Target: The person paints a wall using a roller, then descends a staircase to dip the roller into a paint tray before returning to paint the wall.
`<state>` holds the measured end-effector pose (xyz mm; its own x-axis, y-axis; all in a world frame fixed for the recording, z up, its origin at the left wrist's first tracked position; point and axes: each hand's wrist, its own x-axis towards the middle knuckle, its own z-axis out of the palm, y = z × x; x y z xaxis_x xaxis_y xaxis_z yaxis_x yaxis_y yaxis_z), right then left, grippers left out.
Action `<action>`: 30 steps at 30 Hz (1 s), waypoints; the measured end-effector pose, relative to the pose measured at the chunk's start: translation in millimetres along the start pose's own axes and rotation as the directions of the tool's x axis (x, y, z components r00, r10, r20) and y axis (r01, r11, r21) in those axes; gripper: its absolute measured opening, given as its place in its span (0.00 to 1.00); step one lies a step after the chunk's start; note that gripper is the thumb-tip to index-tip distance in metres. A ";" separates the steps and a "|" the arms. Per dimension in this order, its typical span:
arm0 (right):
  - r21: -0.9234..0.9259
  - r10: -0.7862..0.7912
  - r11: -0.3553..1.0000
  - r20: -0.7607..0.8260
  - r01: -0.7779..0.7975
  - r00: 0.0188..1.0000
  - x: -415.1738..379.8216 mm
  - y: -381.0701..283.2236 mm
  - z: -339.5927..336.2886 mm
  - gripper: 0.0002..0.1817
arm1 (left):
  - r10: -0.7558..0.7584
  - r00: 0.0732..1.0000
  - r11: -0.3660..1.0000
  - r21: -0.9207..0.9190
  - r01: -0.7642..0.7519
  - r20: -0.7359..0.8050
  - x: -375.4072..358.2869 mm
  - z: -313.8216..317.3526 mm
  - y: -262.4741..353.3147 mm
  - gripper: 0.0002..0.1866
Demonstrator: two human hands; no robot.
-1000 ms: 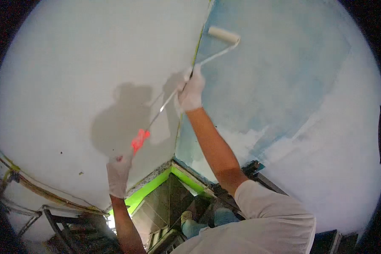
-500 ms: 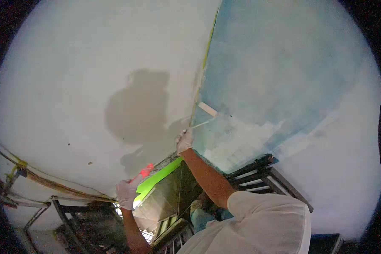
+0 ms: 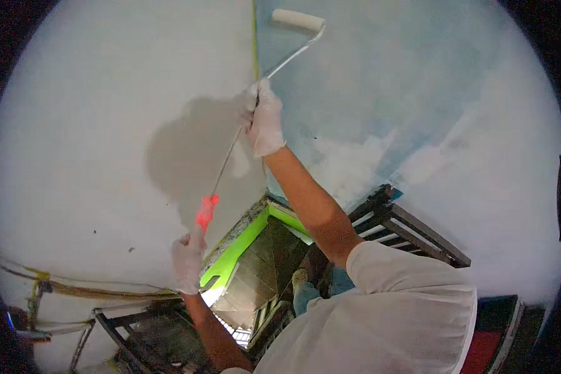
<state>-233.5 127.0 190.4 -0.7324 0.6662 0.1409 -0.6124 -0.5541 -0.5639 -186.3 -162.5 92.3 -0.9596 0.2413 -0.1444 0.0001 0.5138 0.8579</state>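
Observation:
A long paint roller [image 3: 298,20] slants up across the view, its pale sleeve over the blue part of the wall [image 3: 405,81]. My left hand [image 3: 187,258], in a thin white glove, is closed around its bright orange-pink handle [image 3: 206,209]. Higher up, my gloved right hand [image 3: 267,121] grips the thin metal shaft [image 3: 226,159] near the corner line. White paint patches [image 3: 343,165] cover the lower part of the blue area.
A plain white wall [image 3: 106,124] fills the left, with my shadow on it. Below are a bright green strip [image 3: 240,246] around an opening, a dark slatted wooden railing [image 3: 411,230] on the right, and dark wooden frames [image 3: 131,330] at lower left.
The roller has moved up the wall, and its sleeve is now near the top of the view. Both hands have risen, my right hand the most. My head view has shifted slightly.

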 end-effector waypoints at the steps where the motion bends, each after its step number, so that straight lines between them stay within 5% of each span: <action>1: -0.063 0.050 0.996 -0.120 -0.058 0.992 -10.1 2.7 -8.4 0.18 | -0.043 0.998 0.999 0.025 0.042 0.041 -5.2 8.0 -9.0 0.23; 2: -0.115 0.089 0.986 -0.243 -0.119 0.966 -21.1 5.6 -17.0 0.19 | -0.085 0.993 0.995 0.054 0.081 0.082 -12.4 17.6 -26.2 0.22; 4: -0.142 0.084 0.978 -0.413 -0.155 0.907 -62.5 10.2 -30.2 0.20 | 0.116 0.986 0.993 -0.026 -0.114 0.116 -39.2 39.7 -58.2 0.16; 5: -0.530 -0.182 0.848 -0.266 0.014 0.947 -86.1 20.6 -54.1 0.20 | 0.045 0.971 0.999 0.003 -0.047 0.234 -51.5 47.1 -85.6 0.15; 7: -0.610 -0.194 0.784 -0.074 0.110 0.978 -134.0 36.1 -111.8 0.21 | -0.085 0.924 0.996 0.040 0.076 0.372 -80.8 65.9 -129.4 0.14; 8: -0.356 -0.018 0.935 -0.069 -0.008 0.997 -159.3 33.7 -132.1 0.22 | -0.144 0.905 0.989 0.043 0.139 0.399 -100.5 78.1 -142.3 0.13; 10: -0.114 0.216 0.957 -0.329 -0.266 0.919 -198.7 18.4 -148.1 0.24 | -0.119 0.873 0.992 0.081 0.092 0.473 -127.6 98.5 -158.4 0.12; 12: -0.149 0.133 0.969 -0.352 -0.196 0.927 -216.4 -3.5 -162.2 0.25 | -0.224 0.765 0.973 0.186 0.138 0.603 -140.4 112.2 -156.9 0.13; 13: -0.236 0.072 0.961 -0.291 -0.144 0.954 -217.9 -17.5 -167.7 0.26 | -0.081 0.813 0.995 0.004 0.096 0.577 -144.5 129.9 -169.3 0.15; 14: -0.239 0.064 0.961 -0.303 -0.141 0.951 -215.8 -27.7 -171.3 0.26 | -0.082 0.804 0.995 0.007 0.096 0.589 -141.6 138.9 -182.9 0.15; 16: -0.321 -0.071 0.947 -0.281 -0.024 0.957 -205.4 -56.0 -166.5 0.26 | -0.152 0.680 0.988 0.104 0.111 0.717 -124.6 156.0 -167.0 0.15; 19: -0.280 -0.133 0.957 -0.218 0.069 0.967 -170.1 -97.1 -167.1 0.27 | -0.067 0.646 0.998 0.039 0.057 0.761 -99.2 178.0 -111.7 0.14; 21: -0.364 -0.158 0.931 -0.340 0.025 0.927 -152.0 -111.6 -171.7 0.27 | 0.009 0.655 1.000 -0.023 0.013 0.755 -87.3 186.5 -90.9 0.13; 24: -0.421 -0.201 0.903 -0.241 0.085 0.949 -152.5 -92.8 -200.8 0.28 | -0.114 0.635 0.993 0.099 0.060 0.764 -85.6 196.4 -104.2 0.14; 25: -0.352 -0.128 0.936 -0.310 0.011 0.942 -156.2 -73.1 -229.8 0.27 | -0.081 0.608 0.997 0.051 0.066 0.790 -90.2 201.4 -132.7 0.15; 26: -0.423 -0.121 0.905 -0.360 -0.046 0.925 -165.4 -51.9 -255.8 0.28 | -0.256 0.546 0.963 0.160 0.217 0.798 -95.0 204.7 -181.4 0.16; 27: -0.485 -0.125 0.869 -0.408 -0.099 0.905 -176.9 -31.5 -274.8 0.29 | -0.264 0.562 0.964 0.233 0.127 0.784 -107.7 199.7 -190.2 0.17; 30: -0.251 0.074 0.929 -0.592 -0.270 0.803 -198.3 -3.4 -296.1 0.31 | -0.136 0.592 0.985 0.043 0.169 0.794 -135.3 178.3 -205.3 0.13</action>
<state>1.9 144.6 -76.6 -0.4570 0.7894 -0.4099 -0.2962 -0.5696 -0.7667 -6.3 -153.8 -152.2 -0.3448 0.7268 -0.5940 -0.1499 0.5820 0.7992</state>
